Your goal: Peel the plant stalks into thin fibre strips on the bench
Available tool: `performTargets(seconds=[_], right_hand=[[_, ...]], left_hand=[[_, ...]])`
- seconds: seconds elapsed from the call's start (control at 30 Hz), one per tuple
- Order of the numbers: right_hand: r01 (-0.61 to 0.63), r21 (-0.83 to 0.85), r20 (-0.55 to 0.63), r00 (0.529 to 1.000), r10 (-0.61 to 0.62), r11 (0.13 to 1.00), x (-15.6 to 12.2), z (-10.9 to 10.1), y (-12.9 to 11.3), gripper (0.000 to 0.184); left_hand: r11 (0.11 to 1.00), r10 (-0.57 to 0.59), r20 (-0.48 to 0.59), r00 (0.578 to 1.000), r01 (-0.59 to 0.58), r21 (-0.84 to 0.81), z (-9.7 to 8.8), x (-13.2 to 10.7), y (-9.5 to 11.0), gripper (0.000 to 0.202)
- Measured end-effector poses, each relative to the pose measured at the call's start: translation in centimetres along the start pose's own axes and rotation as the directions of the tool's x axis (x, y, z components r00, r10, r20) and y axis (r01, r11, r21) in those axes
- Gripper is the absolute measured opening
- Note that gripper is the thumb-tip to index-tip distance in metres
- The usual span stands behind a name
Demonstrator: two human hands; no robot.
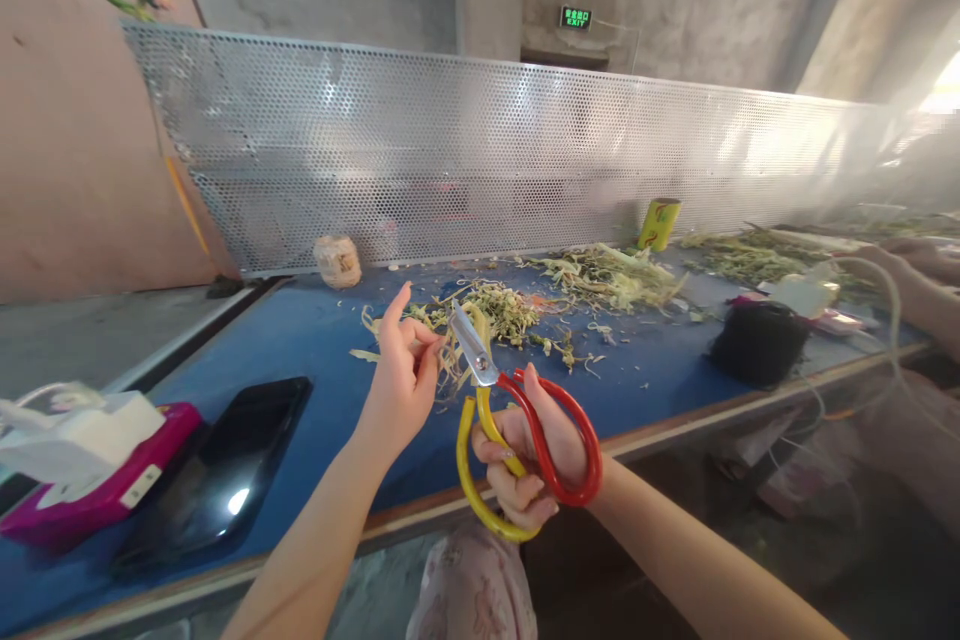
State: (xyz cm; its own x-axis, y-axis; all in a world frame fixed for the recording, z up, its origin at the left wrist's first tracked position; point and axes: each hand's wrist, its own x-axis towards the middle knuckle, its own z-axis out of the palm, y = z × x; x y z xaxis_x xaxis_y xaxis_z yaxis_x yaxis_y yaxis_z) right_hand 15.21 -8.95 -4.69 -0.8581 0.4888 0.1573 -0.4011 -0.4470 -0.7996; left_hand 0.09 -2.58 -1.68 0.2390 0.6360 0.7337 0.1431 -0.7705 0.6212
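Note:
My right hand (pixel 540 450) grips a pair of scissors (pixel 474 348) with one red and one yellow handle. Their metal blades point up and left, close together, toward my left fingertips. My left hand (pixel 405 360) has its thumb and fingers pinched on thin dried plant strands (pixel 450 365), while its index finger sticks up. What exactly lies between those fingertips is partly hidden. Behind the blades, a small heap of dried plant trimmings (pixel 506 312) lies on the blue tabletop (pixel 322 340).
A black phone (pixel 225 460) and a magenta-and-white device (pixel 97 470) lie at left. A twine ball (pixel 337 262), yellow can (pixel 660 224) and more plants (pixel 611 275) stand before a perforated metal screen (pixel 420 150). At right are black thread (pixel 757 342) and another person's arm (pixel 915 290).

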Motion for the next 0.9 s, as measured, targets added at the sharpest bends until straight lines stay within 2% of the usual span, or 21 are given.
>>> performTargets(seconds=[0.17, 0.4, 0.57, 0.73, 0.9], right_hand=[[-0.034, -0.015, -0.042, 0.999, 0.033, 0.999, -0.1, 0.0, 0.0, 0.08], [0.029, -0.005, -0.019, 0.999, -0.029, 1.0, -0.2, -0.2, 0.3, 0.082], [0.123, 0.025, 0.027, 0.992, -0.123, 0.992, -0.3, -0.3, 0.0, 0.08], [0.11, -0.008, -0.037, 0.993, -0.11, 0.994, -0.5, 0.1, -0.7, 0.082], [0.143, 0.012, 0.024, 0.989, -0.143, 0.99, -0.7, 0.1, -0.6, 0.08]], left_hand=[[1.0, 0.009, 0.003, 1.0, -0.009, 0.009, 0.0, 0.0, -0.1, 0.061], [1.0, 0.008, 0.026, 1.0, -0.008, -0.002, 0.0, 0.0, 0.1, 0.062], [1.0, 0.002, 0.046, 0.999, -0.002, -0.003, 0.1, -0.1, -0.1, 0.062], [0.999, -0.037, 0.072, 0.997, 0.039, -0.023, 0.3, -0.2, -0.1, 0.067], [0.997, -0.053, 0.097, 0.994, 0.057, -0.045, 0.4, -0.3, -0.1, 0.07]])
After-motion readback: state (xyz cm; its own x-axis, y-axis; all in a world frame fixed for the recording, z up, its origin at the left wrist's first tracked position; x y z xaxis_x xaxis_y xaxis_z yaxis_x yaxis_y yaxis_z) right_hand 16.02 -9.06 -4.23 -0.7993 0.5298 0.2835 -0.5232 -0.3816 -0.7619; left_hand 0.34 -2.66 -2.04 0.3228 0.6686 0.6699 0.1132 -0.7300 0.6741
